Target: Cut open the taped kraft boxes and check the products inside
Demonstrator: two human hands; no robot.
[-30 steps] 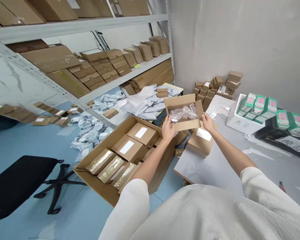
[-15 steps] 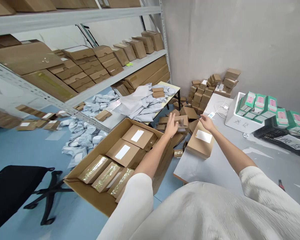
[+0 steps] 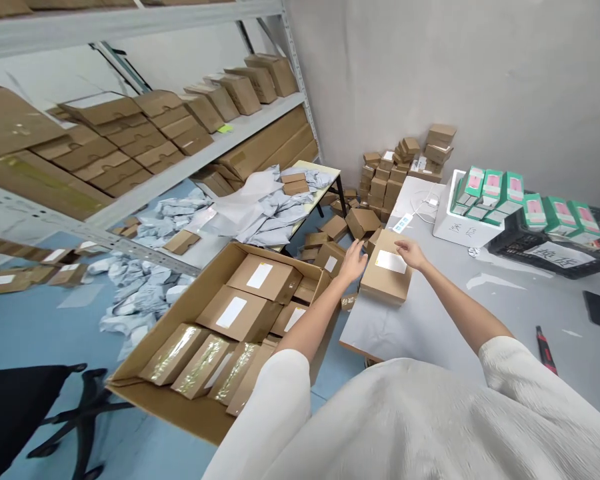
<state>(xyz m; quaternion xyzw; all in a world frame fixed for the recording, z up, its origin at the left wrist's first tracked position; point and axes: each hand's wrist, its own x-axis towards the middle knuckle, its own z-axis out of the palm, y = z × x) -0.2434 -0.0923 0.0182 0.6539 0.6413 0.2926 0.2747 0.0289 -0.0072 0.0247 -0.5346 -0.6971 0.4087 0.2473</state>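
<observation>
A closed cardboard box with a white label on its top lies at the near left corner of the grey table. My right hand rests at the box's right side, its fingers bent and bunched by the label's edge; anything pinched between them is too small to see. My left hand hovers just off the box's left side, fingers stretched out and holding nothing. Below my left forearm stands a large open carton, with several brown boxes packed inside, some labelled and some taped.
On the table's right are a white bin and a black crate of green-and-pink packs, a phone and a red-black cutter. Shelving with cartons runs along the left. Grey mailing bags and a black chair are at floor level.
My view has swung slightly right. The right hand has come back from the box's far corner to beside the label. My left hand has lowered towards the box's left side.
</observation>
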